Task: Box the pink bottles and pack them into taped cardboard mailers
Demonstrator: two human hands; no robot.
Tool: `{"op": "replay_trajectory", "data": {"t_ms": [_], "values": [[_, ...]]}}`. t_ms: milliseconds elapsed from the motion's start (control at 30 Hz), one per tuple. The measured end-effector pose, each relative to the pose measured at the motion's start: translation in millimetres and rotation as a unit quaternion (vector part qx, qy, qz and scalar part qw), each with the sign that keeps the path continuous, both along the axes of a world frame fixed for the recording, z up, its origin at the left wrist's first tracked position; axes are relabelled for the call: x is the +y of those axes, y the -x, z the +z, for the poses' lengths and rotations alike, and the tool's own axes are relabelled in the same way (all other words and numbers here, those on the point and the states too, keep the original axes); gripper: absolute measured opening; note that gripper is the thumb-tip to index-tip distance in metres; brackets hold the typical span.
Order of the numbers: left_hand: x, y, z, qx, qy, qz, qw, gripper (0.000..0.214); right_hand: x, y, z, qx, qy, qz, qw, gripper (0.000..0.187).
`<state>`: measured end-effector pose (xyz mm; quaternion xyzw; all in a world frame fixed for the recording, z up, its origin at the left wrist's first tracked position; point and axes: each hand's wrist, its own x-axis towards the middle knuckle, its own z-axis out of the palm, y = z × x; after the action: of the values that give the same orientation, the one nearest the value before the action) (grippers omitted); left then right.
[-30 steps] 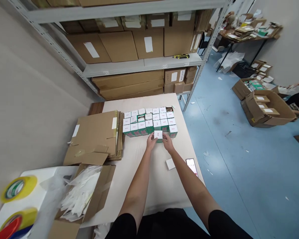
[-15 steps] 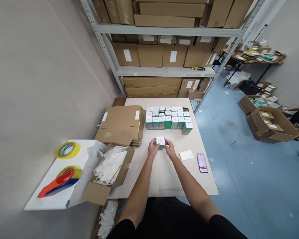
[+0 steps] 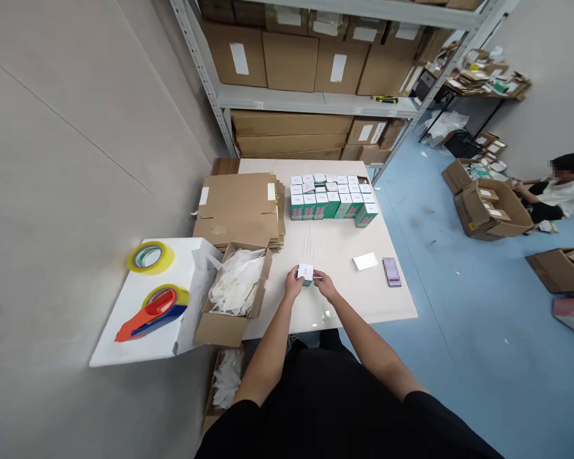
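Standing upright with its white labelled top facing the camera, the small green-and-white cardboard box point(image 3: 305, 274) sits just below frame centre, over the white table point(image 3: 335, 255); its long axis cannot be told. Both forearms extend up from the lower frame. The left hand point(image 3: 293, 284) and right hand point(image 3: 324, 285) grasp it from opposite sides, box between the fingertips.

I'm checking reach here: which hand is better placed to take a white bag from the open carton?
Probably the left hand: it grips the small box on the side facing the open carton of white bags; the right hand would have to cross over.
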<state>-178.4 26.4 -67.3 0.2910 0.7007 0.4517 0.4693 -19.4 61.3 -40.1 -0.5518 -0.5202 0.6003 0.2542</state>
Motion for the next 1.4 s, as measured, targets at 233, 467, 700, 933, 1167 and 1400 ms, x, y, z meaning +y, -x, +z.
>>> {"op": "replay_trajectory", "data": {"t_ms": [233, 467, 700, 933, 1167, 1400], "values": [[-6.8, 2.8, 5.9, 0.077, 0.047, -0.033, 0.995, 0.064, 11.5, 1.7, -2.1, -0.091, -0.065, 0.032, 0.993, 0.078], [11.4, 9.0, 23.8, 0.065, -0.014, -0.08, 0.995, 0.051, 7.7, -18.5, 3.7, -0.07, -0.046, 0.045, 0.996, 0.072], [25.2, 11.8, 53.7, 0.222, -0.027, -0.221, 0.949, 0.036, -23.7, -36.1, -0.3, -0.024, -0.015, 0.059, 0.998, 0.08], [35.2, 17.9, 62.9, 0.304, 0.004, -0.304, 0.903, 0.03, -14.3, -35.0, 1.7, -0.021, 0.005, 0.064, 0.998, 0.077], [46.8, 11.0, 64.7, 0.385, 0.036, -0.382, 0.84, 0.033, -10.6, -34.4, 5.7, -0.03, 0.034, 0.086, 0.995, 0.08], [52.8, 23.5, 69.0, 0.435, 0.021, -0.461, 0.773, 0.037, -10.5, -27.2, 3.4, -0.021, 0.017, 0.08, 0.996, 0.075]]}}
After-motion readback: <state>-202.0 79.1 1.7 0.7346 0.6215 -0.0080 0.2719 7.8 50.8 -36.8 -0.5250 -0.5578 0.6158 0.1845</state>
